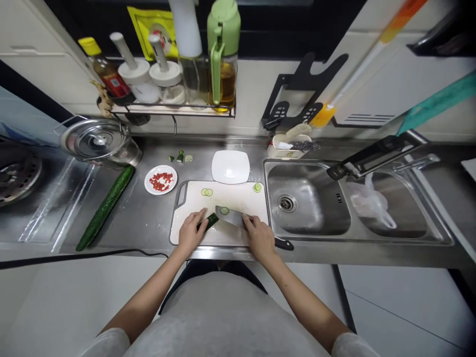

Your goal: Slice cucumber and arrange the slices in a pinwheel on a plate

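My right hand (pixel 259 237) is closed around a kitchen knife (pixel 234 217), its handle sticking out past the board's right side. A round slice (pixel 224 210) lies against the flat of the blade. Under my left hand (pixel 192 231), whose fingers curl over it, is a dark green piece of cucumber (pixel 212 220), its cut end facing the knife. Both hands are over a white cutting board (pixel 189 198). Pale cucumber slices (pixel 207 192) rest near the board's upper left, and more slices (pixel 257 187) sit at its upper right corner.
A white square plate (pixel 230 166) stands behind the board. To the left are a small plate (pixel 148 185) of chopped red bits, cucumber ends (pixel 180 156), a whole cucumber (pixel 106 208) and a lidded steel pot (pixel 128 151). A double sink (pixel 316 198) borders the board's right. Bottles line a shelf (pixel 174 112) above.
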`<move>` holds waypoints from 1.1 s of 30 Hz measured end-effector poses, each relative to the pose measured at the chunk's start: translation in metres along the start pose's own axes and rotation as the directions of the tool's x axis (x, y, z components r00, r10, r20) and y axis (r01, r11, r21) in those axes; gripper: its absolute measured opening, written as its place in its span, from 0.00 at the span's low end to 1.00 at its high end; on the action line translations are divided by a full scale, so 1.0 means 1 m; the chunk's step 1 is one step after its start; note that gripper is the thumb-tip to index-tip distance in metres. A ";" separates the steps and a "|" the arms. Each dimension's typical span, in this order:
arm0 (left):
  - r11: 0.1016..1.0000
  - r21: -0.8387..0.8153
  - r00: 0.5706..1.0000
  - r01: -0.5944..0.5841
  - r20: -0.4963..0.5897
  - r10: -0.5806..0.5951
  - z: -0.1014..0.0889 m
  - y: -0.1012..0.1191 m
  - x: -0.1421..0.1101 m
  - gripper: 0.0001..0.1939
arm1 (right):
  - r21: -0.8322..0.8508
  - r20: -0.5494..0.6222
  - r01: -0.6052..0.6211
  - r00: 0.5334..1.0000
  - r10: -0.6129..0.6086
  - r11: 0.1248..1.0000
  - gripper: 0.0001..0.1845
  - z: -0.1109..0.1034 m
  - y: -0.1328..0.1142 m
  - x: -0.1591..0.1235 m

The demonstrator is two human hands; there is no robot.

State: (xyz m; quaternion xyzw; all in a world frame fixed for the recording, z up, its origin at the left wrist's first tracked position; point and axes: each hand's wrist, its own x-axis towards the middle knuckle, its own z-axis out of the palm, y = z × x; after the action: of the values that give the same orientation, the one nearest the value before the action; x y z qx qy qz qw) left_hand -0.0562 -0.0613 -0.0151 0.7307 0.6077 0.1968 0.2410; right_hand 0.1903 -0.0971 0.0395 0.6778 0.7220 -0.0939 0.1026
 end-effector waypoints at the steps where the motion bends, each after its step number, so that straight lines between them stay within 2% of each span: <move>1: 0.999 -0.047 1.000 0.022 -0.012 -0.022 0.000 0.003 0.003 0.23 | 0.000 -0.028 -0.002 1.000 0.002 1.000 0.23 0.001 0.000 -0.001; 5: 0.989 -0.145 1.000 0.012 -0.024 -0.015 -0.001 0.021 0.026 0.20 | 0.013 -0.132 0.019 0.991 -0.017 1.000 0.23 0.007 -0.003 -0.003; 9: 0.991 -0.128 0.997 -0.037 0.069 0.046 0.003 0.038 0.047 0.15 | 0.033 -0.210 0.049 0.977 -0.041 0.998 0.22 0.015 -0.003 -0.003; 15: 0.987 -0.160 0.991 -0.036 0.118 0.055 0.006 0.046 0.058 0.07 | 0.046 -0.246 0.038 0.969 -0.026 0.998 0.22 0.022 -0.003 0.000; 17: 0.985 -0.167 0.995 0.028 0.104 -0.011 0.007 0.045 0.061 0.06 | 0.052 -0.260 0.038 0.965 -0.023 0.998 0.21 0.023 -0.004 0.001; 19: 0.976 -0.154 0.987 0.154 0.064 -0.145 0.007 0.041 0.067 0.06 | 0.058 -0.273 0.042 0.962 -0.025 0.997 0.22 0.023 -0.004 0.001; 21: 0.946 -0.141 0.956 0.293 0.023 -0.292 0.007 0.036 0.075 0.06 | 0.064 -0.285 0.039 0.958 -0.019 0.997 0.22 0.024 -0.002 0.000; 23: 0.912 -0.148 0.923 0.382 0.012 -0.384 0.008 0.031 0.084 0.06 | 0.073 -0.293 0.017 0.956 0.005 0.997 0.22 0.025 0.002 -0.001; 26: 0.893 -0.158 0.906 0.421 0.024 -0.423 0.010 0.026 0.096 0.07 | 0.090 -0.295 -0.023 0.954 0.049 0.996 0.20 0.026 0.007 -0.004; 33: 0.916 -0.047 0.917 0.399 -0.001 -0.400 0.024 0.023 0.115 0.06 | 0.137 -0.286 -0.039 0.955 0.077 0.990 0.21 0.025 0.011 -0.011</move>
State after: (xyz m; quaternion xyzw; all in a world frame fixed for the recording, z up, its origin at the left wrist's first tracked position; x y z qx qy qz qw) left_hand -0.0028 0.0456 -0.0209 0.5845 0.7406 0.1611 0.2897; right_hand 0.2024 -0.1138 0.0181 0.7105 0.7012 -0.0370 -0.0463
